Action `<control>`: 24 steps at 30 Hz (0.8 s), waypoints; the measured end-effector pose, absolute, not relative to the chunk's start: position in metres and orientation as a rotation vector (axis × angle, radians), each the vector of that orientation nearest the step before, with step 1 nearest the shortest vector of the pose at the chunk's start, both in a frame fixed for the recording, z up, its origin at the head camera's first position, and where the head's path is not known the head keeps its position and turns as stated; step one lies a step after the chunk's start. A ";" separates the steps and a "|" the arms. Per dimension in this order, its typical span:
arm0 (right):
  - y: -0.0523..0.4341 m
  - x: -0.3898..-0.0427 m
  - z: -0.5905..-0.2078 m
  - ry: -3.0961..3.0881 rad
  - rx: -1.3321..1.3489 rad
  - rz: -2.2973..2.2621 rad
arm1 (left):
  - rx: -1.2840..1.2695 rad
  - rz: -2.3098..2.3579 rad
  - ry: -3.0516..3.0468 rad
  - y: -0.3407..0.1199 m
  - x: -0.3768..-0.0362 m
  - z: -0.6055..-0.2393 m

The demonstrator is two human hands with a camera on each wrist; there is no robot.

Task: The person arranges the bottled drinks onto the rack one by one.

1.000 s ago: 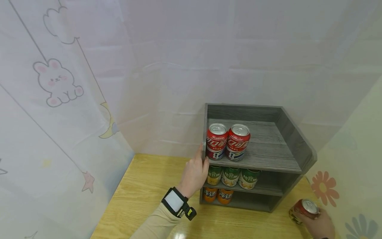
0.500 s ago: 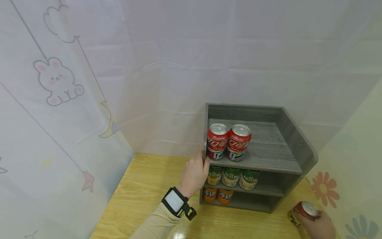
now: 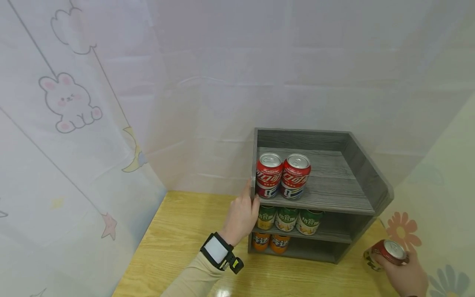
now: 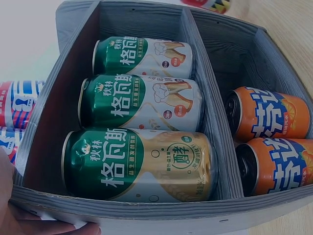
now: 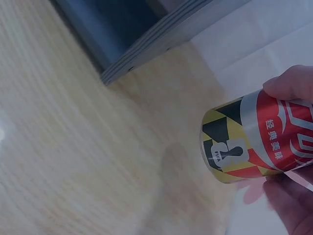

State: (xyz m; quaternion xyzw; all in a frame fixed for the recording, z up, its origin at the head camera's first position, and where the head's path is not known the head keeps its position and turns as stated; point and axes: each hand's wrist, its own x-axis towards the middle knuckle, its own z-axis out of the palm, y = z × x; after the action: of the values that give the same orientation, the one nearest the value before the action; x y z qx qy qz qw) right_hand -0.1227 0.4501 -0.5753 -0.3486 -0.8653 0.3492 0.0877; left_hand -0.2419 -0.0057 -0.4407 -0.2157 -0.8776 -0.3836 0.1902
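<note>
A grey wooden shelf [image 3: 365,177] with three levels stands on a wooden table [image 3: 178,243]. Two red cola cans [image 3: 283,175] stand on its top level, three green cans [image 4: 139,125] on the middle one and two orange cans [image 4: 271,142] on the lowest. My left hand [image 3: 241,214] rests against the shelf's left side wall, thumb at its front edge [image 4: 49,226]. My right hand [image 3: 408,277] grips another red cola can [image 5: 257,139] at the lower right, lifted off the table and tilted.
White printed curtains [image 3: 70,123] close in the table on the left, back and right. Bare table lies to the left of the shelf and in front of it [image 5: 73,147].
My right hand has lifted the red can up and slightly to the right off the table. The left hand has stayed on the shelf's side.
</note>
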 end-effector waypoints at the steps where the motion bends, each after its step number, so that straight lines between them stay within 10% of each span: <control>1: 0.449 -0.123 -0.571 -2.560 -1.020 1.036 | -0.605 -1.076 -2.466 -0.006 -0.242 -0.441; 24: 0.409 -0.123 -0.441 -2.005 -0.657 0.928 | -0.614 -1.077 -2.443 -0.006 -0.241 -0.440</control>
State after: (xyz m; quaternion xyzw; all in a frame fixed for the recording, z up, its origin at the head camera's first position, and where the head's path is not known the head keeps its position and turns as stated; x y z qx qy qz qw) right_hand -0.1234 0.4094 -0.4410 -0.2606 -0.7948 0.3678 0.4064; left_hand -0.2407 -0.0056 -0.4398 -0.2198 -0.8738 -0.3852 0.1997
